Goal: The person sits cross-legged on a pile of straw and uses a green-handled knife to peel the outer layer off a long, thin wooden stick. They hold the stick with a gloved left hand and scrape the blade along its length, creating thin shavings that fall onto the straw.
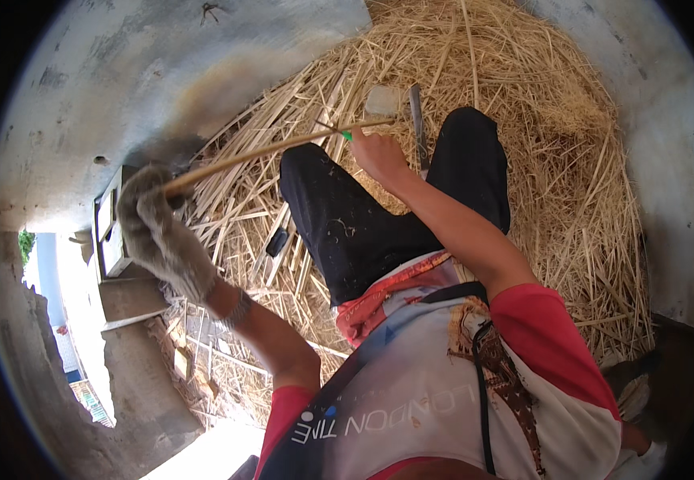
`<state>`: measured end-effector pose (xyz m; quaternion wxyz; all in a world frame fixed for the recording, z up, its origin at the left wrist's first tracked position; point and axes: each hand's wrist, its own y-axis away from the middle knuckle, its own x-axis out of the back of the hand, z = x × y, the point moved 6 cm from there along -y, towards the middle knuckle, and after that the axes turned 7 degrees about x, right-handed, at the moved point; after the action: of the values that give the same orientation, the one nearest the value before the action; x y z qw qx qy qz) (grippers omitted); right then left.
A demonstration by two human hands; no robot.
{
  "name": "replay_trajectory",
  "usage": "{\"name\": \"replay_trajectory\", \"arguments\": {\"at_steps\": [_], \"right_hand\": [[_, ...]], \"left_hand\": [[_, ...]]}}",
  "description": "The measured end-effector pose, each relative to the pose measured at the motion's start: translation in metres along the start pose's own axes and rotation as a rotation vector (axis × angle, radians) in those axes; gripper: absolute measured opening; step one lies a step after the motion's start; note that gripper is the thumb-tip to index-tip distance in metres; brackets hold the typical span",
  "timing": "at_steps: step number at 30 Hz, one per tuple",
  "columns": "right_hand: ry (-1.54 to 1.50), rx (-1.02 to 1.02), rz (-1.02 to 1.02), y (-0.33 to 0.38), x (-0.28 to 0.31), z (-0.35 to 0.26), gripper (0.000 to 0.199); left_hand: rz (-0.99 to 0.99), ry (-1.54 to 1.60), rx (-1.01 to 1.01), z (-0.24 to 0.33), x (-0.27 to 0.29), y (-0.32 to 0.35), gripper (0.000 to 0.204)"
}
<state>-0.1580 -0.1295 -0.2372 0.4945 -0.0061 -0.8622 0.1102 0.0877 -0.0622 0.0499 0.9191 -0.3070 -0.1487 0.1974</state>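
A long bamboo strip [275, 148] is clamped at nine o'clock by the gloved left hand [159, 232] and pinched near twelve by the bare right hand [375, 152] (fingers closed), above a straw pile [555, 144].

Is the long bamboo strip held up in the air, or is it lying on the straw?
Held up. The bamboo strip spans between the gloved left hand and the bare right hand, above the knees, clear of the straw.
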Motion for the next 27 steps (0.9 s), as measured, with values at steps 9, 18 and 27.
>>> {"name": "replay_trajectory", "arguments": {"at_steps": [9, 18, 27], "right_hand": [[-1.233, -0.481, -0.171, 0.023, 0.013, 0.005, 0.035], [-0.296, -0.128, 0.146, 0.029, 0.062, -0.008, 0.024], [-0.093, -0.177, 0.019, 0.015, 0.045, 0.025, 0.027]], "left_hand": [[-0.063, 0.048, -0.313, 0.043, -0.043, -0.003, 0.028], [0.003, -0.539, -0.312, -0.018, -0.05, 0.023, 0.053], [-0.083, -0.112, -0.759, 0.07, -0.092, -0.006, 0.022]]}}
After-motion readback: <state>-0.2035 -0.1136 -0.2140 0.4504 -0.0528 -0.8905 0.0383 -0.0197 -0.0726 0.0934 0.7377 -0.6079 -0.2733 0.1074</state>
